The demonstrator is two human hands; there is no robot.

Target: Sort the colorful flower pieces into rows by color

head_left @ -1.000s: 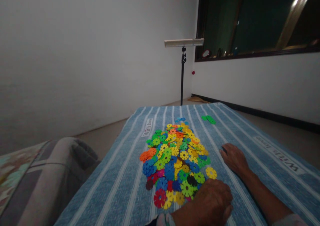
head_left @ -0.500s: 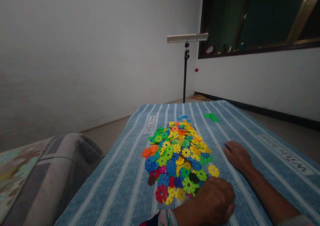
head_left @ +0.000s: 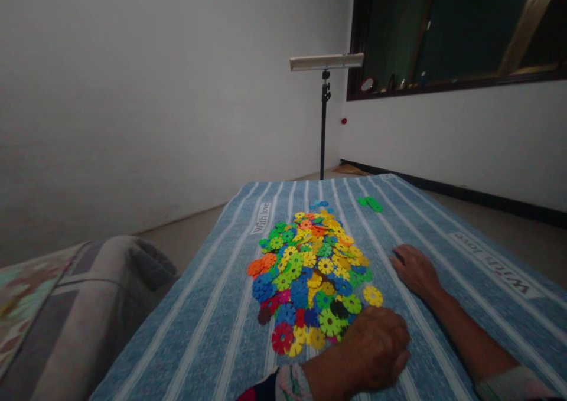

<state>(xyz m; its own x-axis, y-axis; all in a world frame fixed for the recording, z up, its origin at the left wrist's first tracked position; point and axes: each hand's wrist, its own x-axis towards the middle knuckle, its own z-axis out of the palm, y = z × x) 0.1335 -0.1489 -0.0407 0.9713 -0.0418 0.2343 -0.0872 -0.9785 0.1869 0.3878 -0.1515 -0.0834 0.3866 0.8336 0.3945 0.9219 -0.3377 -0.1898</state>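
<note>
A pile of plastic snowflake discs (head_left: 295, 265) in yellow, green, blue, orange and red is spread over the striped blue tablecloth (head_left: 212, 306). At the near right edge of the pile, my left hand (head_left: 376, 348) is closed, its fingers curled and turned away from view. Whatever it may hold is hidden. A single yellow disc (head_left: 372, 296) lies just beyond its knuckles. To the right of the pile, my right hand (head_left: 416, 271) rests on the cloth with its fingers loosely extended and nothing visible in it.
Several green discs (head_left: 371, 204) lie apart at the far right of the table. A few blue discs (head_left: 319, 204) sit behind the pile. Beyond the table stands a lamp on a pole (head_left: 323, 123). A cloth-covered piece of furniture (head_left: 110, 306) is at the left.
The whole view has shifted slightly. Both hands and the discs keep about the same places relative to each other.
</note>
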